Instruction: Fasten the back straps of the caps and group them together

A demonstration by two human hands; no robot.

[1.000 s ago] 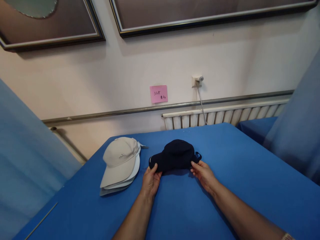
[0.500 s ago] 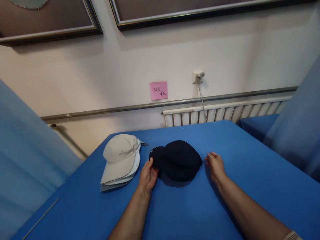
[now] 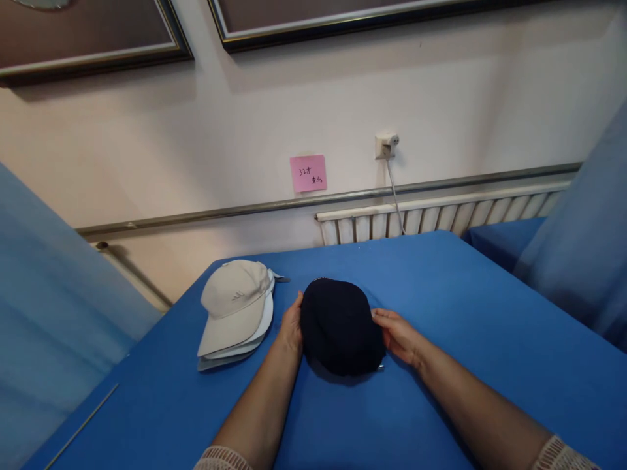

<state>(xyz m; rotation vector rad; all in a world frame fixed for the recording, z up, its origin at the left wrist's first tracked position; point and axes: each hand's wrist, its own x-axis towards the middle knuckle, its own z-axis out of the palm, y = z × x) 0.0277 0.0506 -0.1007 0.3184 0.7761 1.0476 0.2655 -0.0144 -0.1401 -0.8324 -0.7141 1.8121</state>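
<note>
A dark navy cap [image 3: 339, 325] lies on the blue table [image 3: 441, 313] with its crown towards me. My left hand [image 3: 292, 324] grips its left side, fingers curled round the edge. My right hand [image 3: 399, 335] holds its right side, fingers bent against the fabric. To the left lies a stack of caps [image 3: 235, 313], a beige one on top of white and grey ones, a hand's width from my left hand.
A pink sticky note [image 3: 308, 173] hangs on the wall above a white radiator [image 3: 441, 219]. A wall socket with a cable [image 3: 386, 147] sits beside the note. Blue fabric panels [image 3: 582, 241] stand at both sides. Dark picture frames [image 3: 343, 19] hang above.
The navy cap has been turned, its brim swinging from the left towards the far side. My right hand left the cap, then came back to its right side. The view has tilted down a little.
</note>
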